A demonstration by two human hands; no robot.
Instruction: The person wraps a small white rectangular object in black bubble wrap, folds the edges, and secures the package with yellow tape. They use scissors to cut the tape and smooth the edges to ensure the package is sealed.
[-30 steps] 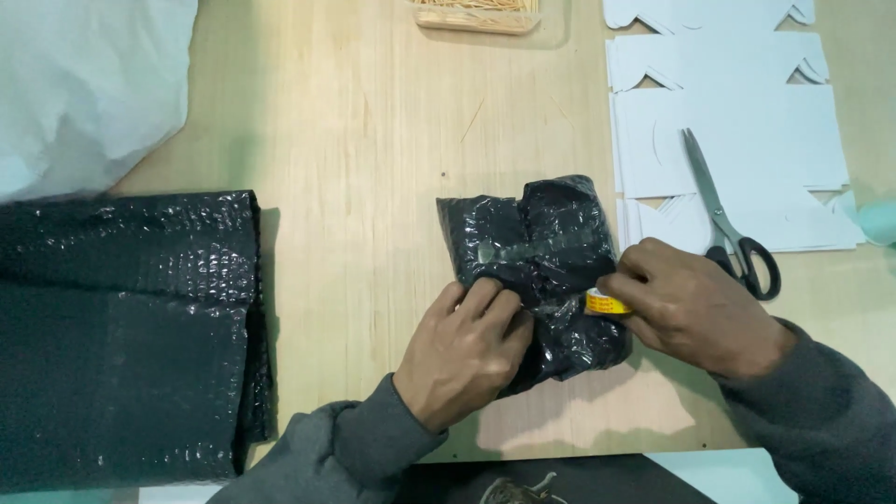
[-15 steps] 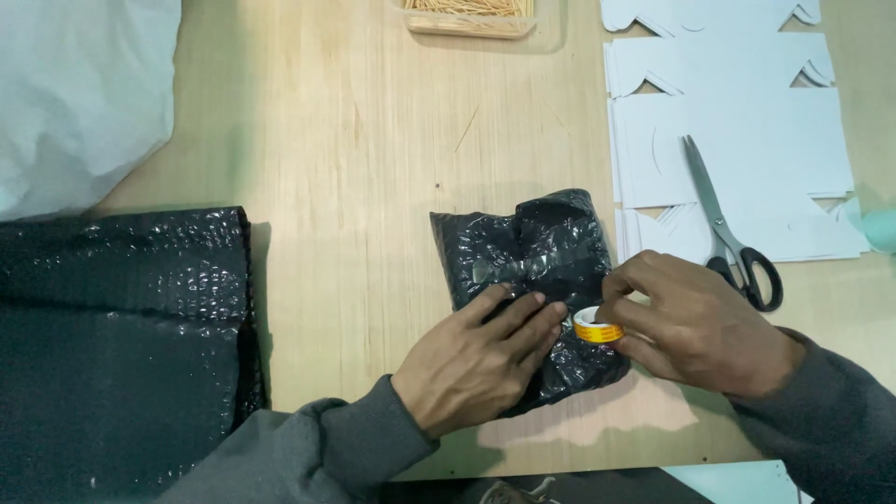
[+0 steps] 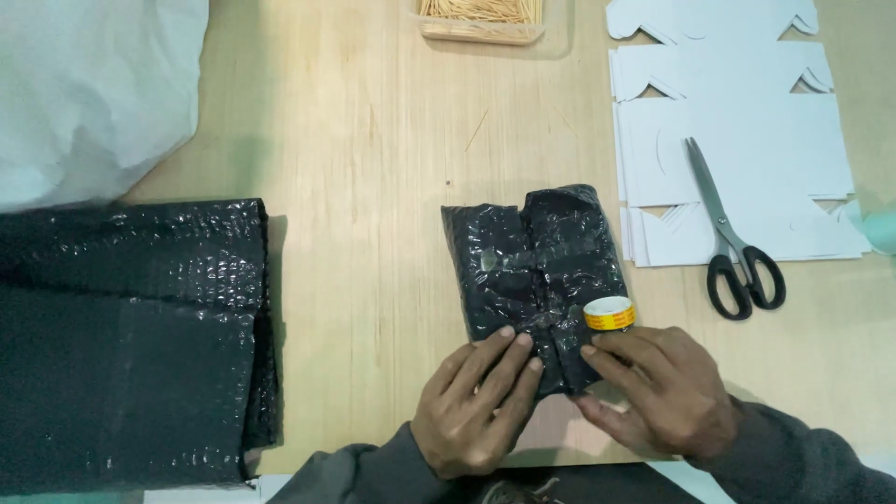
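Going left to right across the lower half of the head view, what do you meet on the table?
Stack of black bubble wrap → left hand pressing the near end of the black wrapped parcel → small roll of tape at the right hand → black-handled scissors on white card cutouts.

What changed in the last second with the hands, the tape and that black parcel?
The tape roll went from tucked under the right hand to showing clear above its fingers, lying on the black parcel. The right hand slid back toward the person; the left hand shifted a little, its fingers pressing the parcel's near edge. The parcel, the scissors, the white card and the black wrap stayed put.
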